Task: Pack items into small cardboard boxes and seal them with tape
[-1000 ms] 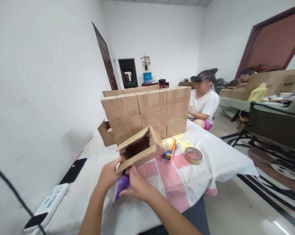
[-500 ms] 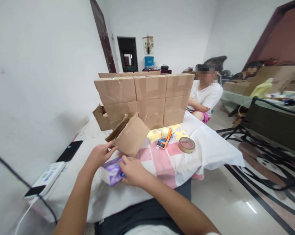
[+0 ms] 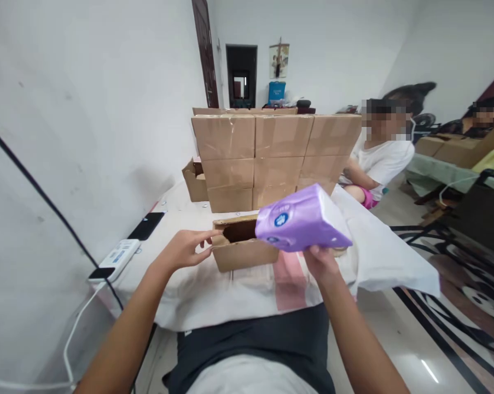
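A black cable slants down in front of the wall at the far left. Along the left edge of the cloth-covered table lie a white power strip, with a small black item at its near end, and then a black phone farther back. A white cord hangs below the strip. By the back left corner stands a small open box.

The left hand reaches in over the table, its fingers loosely parted, fingertips at the left end of an open carton, thumb apart from it. This carton sits toward the table's front edge, opening upward. Behind it, nearer the back edge, rises a stack of taped boxes, three across and three high at the front.

The purple pack is in the air above the carton's right end, tilted, its white end turned to the right. The right hand grasps it from below; the thumb shows against its underside, while the other fingers are mostly hidden. Past the table's right edge sits a person in a white shirt, and farther right stands a dark chair.
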Demonstrator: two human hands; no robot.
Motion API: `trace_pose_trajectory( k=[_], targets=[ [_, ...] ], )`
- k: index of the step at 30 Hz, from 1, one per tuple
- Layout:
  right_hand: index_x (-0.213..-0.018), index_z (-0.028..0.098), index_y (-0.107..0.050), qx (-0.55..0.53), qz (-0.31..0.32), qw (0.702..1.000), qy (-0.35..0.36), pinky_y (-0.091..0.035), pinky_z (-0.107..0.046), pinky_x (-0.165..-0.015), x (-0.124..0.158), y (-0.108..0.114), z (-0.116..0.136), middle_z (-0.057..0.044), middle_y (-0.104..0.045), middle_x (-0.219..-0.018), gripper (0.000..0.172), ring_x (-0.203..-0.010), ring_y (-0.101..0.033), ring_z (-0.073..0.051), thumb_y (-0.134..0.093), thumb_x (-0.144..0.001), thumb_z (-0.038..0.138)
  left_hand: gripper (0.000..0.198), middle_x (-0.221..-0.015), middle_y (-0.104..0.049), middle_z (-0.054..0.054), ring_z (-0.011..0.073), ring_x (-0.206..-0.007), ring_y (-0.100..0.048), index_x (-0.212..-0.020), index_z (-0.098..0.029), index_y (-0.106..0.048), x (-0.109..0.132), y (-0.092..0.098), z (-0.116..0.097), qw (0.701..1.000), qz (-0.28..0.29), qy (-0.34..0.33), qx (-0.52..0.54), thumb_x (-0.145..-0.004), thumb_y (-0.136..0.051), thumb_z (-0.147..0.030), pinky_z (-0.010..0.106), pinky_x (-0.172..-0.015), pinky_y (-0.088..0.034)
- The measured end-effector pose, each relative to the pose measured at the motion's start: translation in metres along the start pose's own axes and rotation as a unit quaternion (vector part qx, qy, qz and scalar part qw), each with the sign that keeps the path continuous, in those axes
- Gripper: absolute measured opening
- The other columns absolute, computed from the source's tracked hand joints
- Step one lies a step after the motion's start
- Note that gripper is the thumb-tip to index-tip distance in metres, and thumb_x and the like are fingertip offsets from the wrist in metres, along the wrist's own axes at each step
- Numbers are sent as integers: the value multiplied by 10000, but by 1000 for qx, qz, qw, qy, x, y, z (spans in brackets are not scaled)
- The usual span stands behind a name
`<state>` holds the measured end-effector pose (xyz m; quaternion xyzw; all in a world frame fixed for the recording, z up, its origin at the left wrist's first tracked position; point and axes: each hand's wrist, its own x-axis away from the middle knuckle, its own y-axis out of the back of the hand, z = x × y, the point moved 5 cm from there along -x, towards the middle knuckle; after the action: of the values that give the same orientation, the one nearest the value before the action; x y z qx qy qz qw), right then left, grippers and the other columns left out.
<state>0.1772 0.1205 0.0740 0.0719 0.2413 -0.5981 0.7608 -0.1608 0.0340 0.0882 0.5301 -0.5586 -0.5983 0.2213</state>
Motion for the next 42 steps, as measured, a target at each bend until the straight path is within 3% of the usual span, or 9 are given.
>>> trace_pose_trajectory(
  k=[4,7,13,21,25,30,35,38,42],
  targets=[
    [-1217,256,-600,56,40,997,32,-558,-422,-841,-47,-28,32,-78,-693,-1049,666,-981,-648,-275,-817,-676,579,508,-1164,-723,47,202,-1027,-650,-1299,-230,-638,-6,15,-10,996,-32,-39,68,-862,-405,-119,334,-898,-503],
    [-1319,238,-560,137,142,978,61,-545,-416,-880,-63,-57,40,-99,-668,-1181,768,-1054,-632,-282,-852,-670,525,454,-1302,-691,27,240,-1159,-573,-1279,-238,-663,-21,7,-24,996,25,-70,43,-917,-396,-171,388,-1004,-458],
    [-1268,195,-599,226,288,927,78,-521,-420,-914,-58,-93,31,-100,-659,-1159,659,-1078,-621,-296,-839,-710,450,299,-912,-733,68,296,-1024,-561,-838,-214,-730,-39,-18,-36,997,46,-22,-49,-937,-453,-265,434,-858,-438],
    [-1288,189,-558,211,202,956,-2,-533,-415,-884,-75,-73,-15,-104,-679,-1175,660,-1023,-654,-275,-807,-740,460,218,-1058,-608,88,248,-989,-514,-1000,-190,-601,-18,-15,-13,994,-83,73,-22,-968,-485,-372,389,-854,-467],
    [-1237,194,-565,237,137,961,47,-499,-441,-952,-91,-58,-23,-115,-639,-1261,601,-1074,-633,-283,-798,-754,464,229,-1014,-651,102,270,-1013,-492,-956,-186,-611,3,-17,1,976,-155,149,-39,-1001,-414,-295,441,-899,-437],
    [-1286,192,-524,279,149,942,111,-478,-437,-961,-95,-66,-21,-114,-625,-1228,628,-1118,-603,-295,-789,-775,443,303,-1255,-709,3,286,-1186,-502,-1099,-315,-703,-3,-16,-4,991,-80,88,-62,-980,-444,-210,500,-969,-383],
    [-1325,179,-496,298,200,926,116,-472,-421,-971,-99,-83,-20,-130,-616,-1273,659,-1165,-595,-296,-786,-771,386,321,-1600,-425,3,388,-1444,-324,-1066,-292,-743,-19,-8,-6,991,-27,67,-115,-978,-436,-263,620,-1060,-354],
    [-1290,181,-534,374,288,875,108,-490,-408,-919,-107,-96,-19,-125,-653,-1226,627,-1099,-630,-298,-795,-747,356,348,-1676,-250,90,412,-1485,-278,-1192,-246,-706,-14,-7,0,981,-52,136,-126,-993,-438,-346,628,-1068,-410],
    [-1061,170,-675,502,435,744,74,-513,-405,-757,-115,-122,-29,-161,-729,-1064,378,-915,-690,-335,-778,-701,225,430,-1702,-53,162,382,-1459,-389,-1349,-225,-596,-5,-22,9,972,-64,226,3,-1019,-386,-404,549,-1060,-484]
  ],
)
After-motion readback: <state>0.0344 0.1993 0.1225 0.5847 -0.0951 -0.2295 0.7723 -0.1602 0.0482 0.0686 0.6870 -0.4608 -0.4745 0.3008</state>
